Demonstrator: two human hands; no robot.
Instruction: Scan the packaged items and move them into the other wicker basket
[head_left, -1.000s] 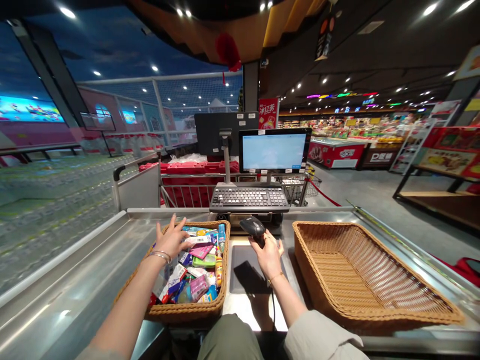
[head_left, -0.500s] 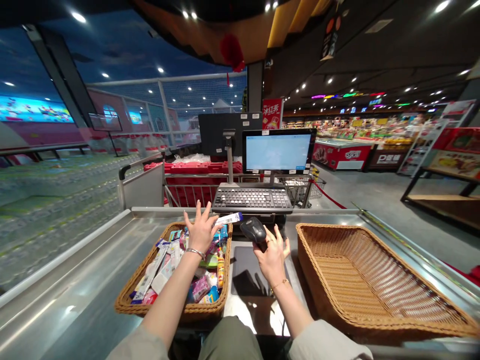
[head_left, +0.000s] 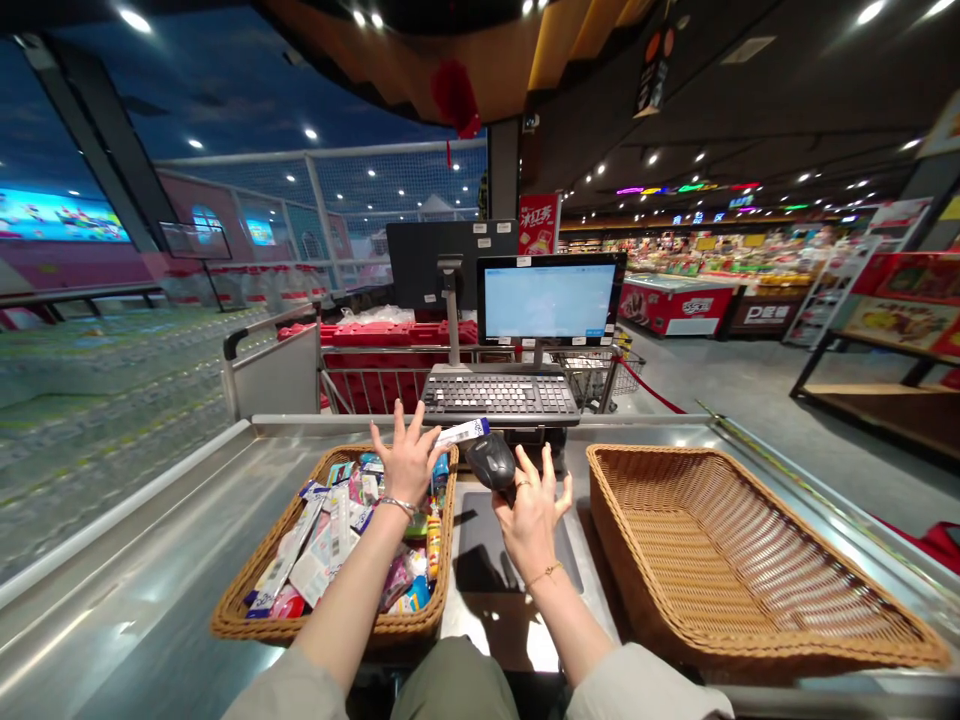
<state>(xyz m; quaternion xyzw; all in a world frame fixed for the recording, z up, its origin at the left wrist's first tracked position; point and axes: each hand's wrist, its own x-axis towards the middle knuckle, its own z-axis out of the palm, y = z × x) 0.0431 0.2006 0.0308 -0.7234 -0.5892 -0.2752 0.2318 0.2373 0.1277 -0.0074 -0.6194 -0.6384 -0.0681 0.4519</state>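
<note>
Pinched at the thumb side of my left hand (head_left: pixel 409 462) is a slim white box (head_left: pixel 461 432) with a dark blue end and a barcode; my other left fingers are spread. This hand is above the wicker basket (head_left: pixel 259 632), which holds several small packages, among them a long white-and-blue box (head_left: pixel 289 555). My right hand (head_left: pixel 531 510) grips a black barcode scanner (head_left: pixel 491 462) by its handle, some fingers raised. The scanner's head is just right of and below the slim box, very close to it. Whether the two touch I cannot tell.
A second wicker basket (head_left: pixel 720 540) stands on the metal counter (head_left: pixel 187 540) at the right. Behind the hands are a keyboard (head_left: pixel 499 395) and a lit monitor (head_left: pixel 551 300). A grey pad (head_left: pixel 480 535) lies between the baskets. Shopping carts (head_left: pixel 592 370) stand behind the counter.
My right hand has brought the scanner a little left, closer to the slim box. My left hand still holds the box, tilted slightly more. The whole view has shifted slightly.
</note>
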